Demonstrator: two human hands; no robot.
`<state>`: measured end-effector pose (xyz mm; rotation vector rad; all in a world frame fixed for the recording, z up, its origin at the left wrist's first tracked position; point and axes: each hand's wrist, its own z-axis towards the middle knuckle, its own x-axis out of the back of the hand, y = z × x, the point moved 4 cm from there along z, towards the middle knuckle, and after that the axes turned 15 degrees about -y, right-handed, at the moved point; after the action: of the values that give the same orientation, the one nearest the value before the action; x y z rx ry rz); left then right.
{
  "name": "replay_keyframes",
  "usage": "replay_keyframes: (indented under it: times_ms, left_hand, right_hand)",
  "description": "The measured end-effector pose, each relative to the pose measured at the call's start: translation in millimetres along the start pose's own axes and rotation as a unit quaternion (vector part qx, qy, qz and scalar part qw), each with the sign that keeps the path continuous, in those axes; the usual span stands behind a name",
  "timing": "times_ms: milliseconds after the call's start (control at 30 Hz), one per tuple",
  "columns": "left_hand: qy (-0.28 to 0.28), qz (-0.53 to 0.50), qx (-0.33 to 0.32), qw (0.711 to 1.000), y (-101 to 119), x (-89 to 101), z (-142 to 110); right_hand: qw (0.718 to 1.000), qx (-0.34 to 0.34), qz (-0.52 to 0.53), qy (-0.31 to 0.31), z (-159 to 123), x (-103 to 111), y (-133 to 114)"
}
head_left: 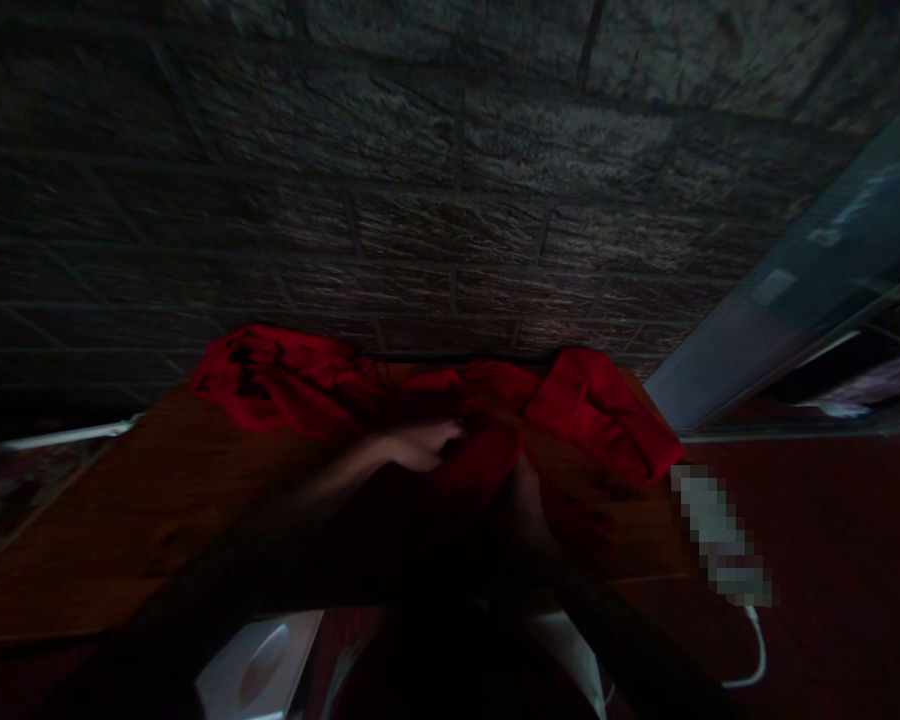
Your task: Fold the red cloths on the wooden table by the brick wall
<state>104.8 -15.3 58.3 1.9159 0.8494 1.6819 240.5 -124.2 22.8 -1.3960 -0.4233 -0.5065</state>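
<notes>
A crumpled red cloth (330, 385) lies across the far part of a brown wooden table (142, 520), against a dark brick wall. My left hand (424, 445) reaches in from the lower left and rests on the cloth near its middle, fingers curled into the fabric. My right hand (525, 490) is a dark, blurred shape just right of it, against the cloth; its fingers do not show. The picture is dim and smeared.
A brick wall (450, 200) stands right behind the table. A white power strip (720, 535) with a cord lies at the table's right edge. A white object (259, 665) sits below the table's near edge. A glass-fronted piece of furniture (817, 290) stands at the right.
</notes>
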Motion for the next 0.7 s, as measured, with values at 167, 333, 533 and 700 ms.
replay_keyframes:
  times_ms: [167, 333, 533, 700]
  left_hand:
    - [0.065, -0.153, -0.014, 0.986, 6.1, 25.8, -11.8]
    - [0.271, -0.11, 0.025, 0.956, -24.6, 47.4, -4.8]
    - [0.274, 0.021, 0.093, 0.957, -63.1, 43.1, 21.5]
    - [0.274, 0.14, 0.128, 0.943, -69.0, 22.9, 28.7]
  right_hand:
    - [0.988, -0.074, 0.13, 0.027, -6.6, 3.0, 14.0]
    - [0.982, -0.068, 0.176, -0.021, -5.2, 4.3, 14.9]
    - [0.989, -0.095, 0.099, -0.045, 5.8, 11.0, 17.7]
    - [0.977, -0.077, 0.2, -0.007, -9.1, 8.9, 12.4]
